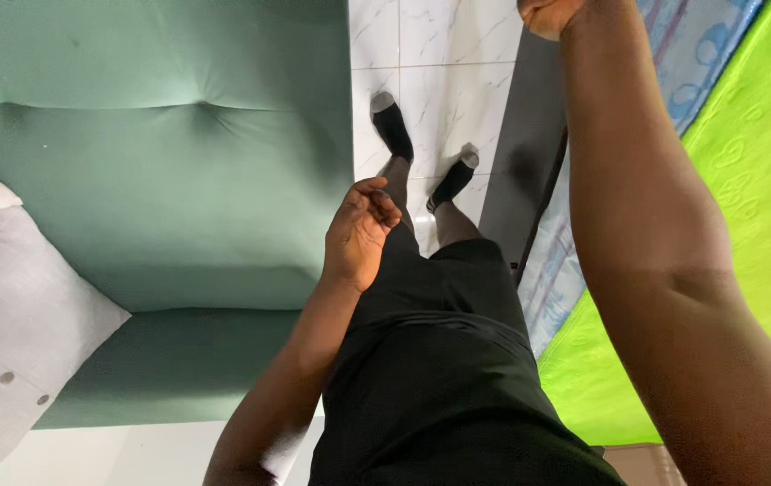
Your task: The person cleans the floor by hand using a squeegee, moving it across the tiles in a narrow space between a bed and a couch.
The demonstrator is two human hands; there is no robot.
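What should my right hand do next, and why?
Probably bring the right hand down toward the bright green cover. The arm is stretched forward and the hand is cut off at the frame's top edge, so its grip cannot be told. The left hand hangs empty, fingers loosely curled, beside the green sofa.

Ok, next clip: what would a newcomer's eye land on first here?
Probably the bright green mat along the right edge, partly crossed by the person's raised right arm, whose right hand is cut off at the top of the frame. Next comes the big green tufted sofa filling the left, with a grey cushion at its left end. In the middle, the left hand hangs loosely curled and empty above black shorts and black-socked feet on white tiles.
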